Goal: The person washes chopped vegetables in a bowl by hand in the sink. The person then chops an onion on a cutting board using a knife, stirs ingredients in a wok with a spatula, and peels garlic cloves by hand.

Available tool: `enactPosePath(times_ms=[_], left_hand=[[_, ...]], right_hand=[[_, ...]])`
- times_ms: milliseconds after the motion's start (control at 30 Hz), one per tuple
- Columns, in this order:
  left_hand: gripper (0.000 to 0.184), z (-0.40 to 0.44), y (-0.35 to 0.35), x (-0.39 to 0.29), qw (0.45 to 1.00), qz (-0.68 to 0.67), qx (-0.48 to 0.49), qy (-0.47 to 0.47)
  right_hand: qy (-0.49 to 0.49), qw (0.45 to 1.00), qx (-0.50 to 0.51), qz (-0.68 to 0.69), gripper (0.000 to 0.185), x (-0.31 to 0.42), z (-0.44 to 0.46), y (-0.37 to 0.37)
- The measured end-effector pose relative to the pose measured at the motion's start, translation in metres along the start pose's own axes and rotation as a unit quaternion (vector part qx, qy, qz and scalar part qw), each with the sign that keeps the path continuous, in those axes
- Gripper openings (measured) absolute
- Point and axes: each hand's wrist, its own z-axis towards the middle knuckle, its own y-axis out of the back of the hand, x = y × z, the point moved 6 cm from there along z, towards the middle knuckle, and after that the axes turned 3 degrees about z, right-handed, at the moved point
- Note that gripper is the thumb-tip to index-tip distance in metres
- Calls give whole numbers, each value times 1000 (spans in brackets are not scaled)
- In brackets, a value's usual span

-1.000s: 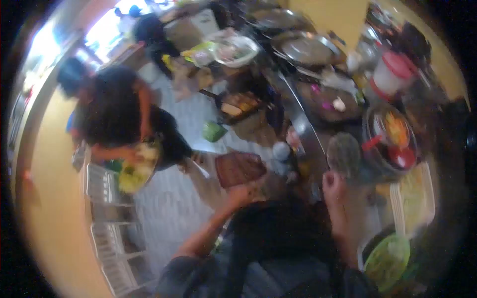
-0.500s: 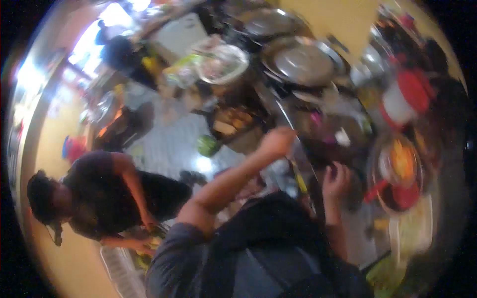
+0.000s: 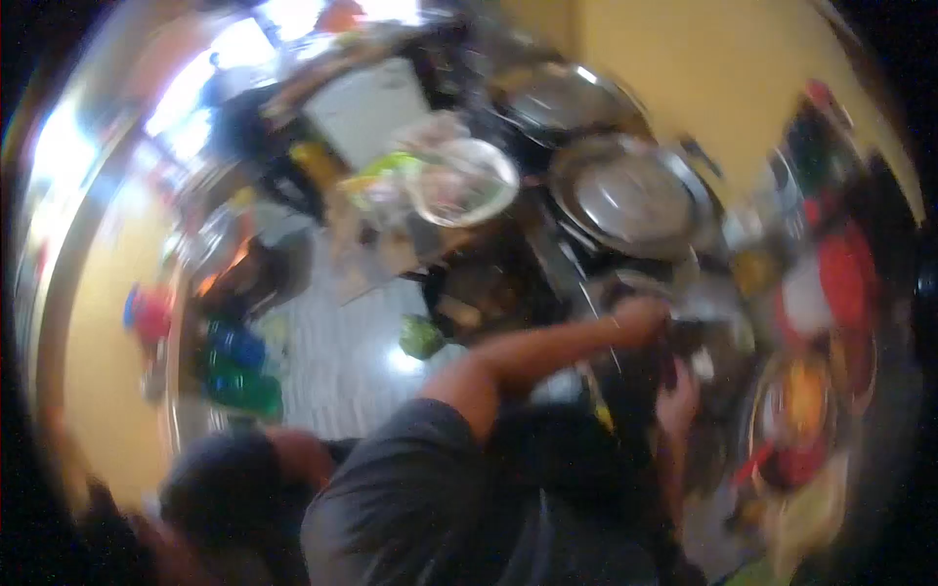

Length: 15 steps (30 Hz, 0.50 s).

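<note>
My left hand (image 3: pixel 640 322) reaches across from the left over the dark counter, its fingers curled. A dark shape shows beside them, too blurred to name. Just below it is my right hand (image 3: pixel 677 398), blurred, with a small dark thing near its fingertips; whether it grips this I cannot tell. A small white piece (image 3: pixel 702 365) lies right beside my right hand. A large round metal lid or pan (image 3: pixel 630 200) is on the counter beyond my left hand.
A red-and-white container (image 3: pixel 831 283) and a bowl with orange contents (image 3: pixel 803 396) stand at right. A white basin (image 3: pixel 464 181) stands farther back. A green round vegetable (image 3: pixel 420 337) is on the floor at left. Another person (image 3: pixel 234 488) is at lower left.
The view has swung, shifting the counter items right and down. My left hand has moved right, close to my right hand. The other person appears lower in view.
</note>
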Motion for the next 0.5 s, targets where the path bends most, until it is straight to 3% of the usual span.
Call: enactPosePath(times_ms=[33, 67, 100, 167, 200, 233, 267, 400, 500], left_hand=[[34, 10, -30, 29, 994, -8, -21, 108], [28, -28, 33, -13, 987, -30, 15, 159], [35, -18, -8, 14, 998, -2, 18, 54], [42, -55, 28, 24, 983, -114, -75, 121], [43, -76, 45, 23, 965, -217, -26, 147], [43, -96, 57, 23, 968, -209, -66, 119], [40, -111, 46, 36, 963, -244, -44, 107], [41, -144, 46, 38, 980, -131, 44, 146], [44, -144, 48, 26, 991, -111, 29, 66]], right_hand=[[-44, 999, -3, 5, 34, 12, 6, 0], [-72, 997, -25, 12, 29, 29, 9, 8], [-77, 994, -73, 17, 28, 33, 5, 11], [-125, 986, -101, 42, 27, 22, -2, 1], [-92, 983, -140, 82, 23, 31, -5, 5], [-123, 979, -149, 67, 23, 30, -12, 3], [-136, 973, -167, 81, 20, 30, -14, -1], [-165, 967, -190, 52, 20, 38, -17, -2], [-184, 962, -197, 37, 12, 43, -11, -2]])
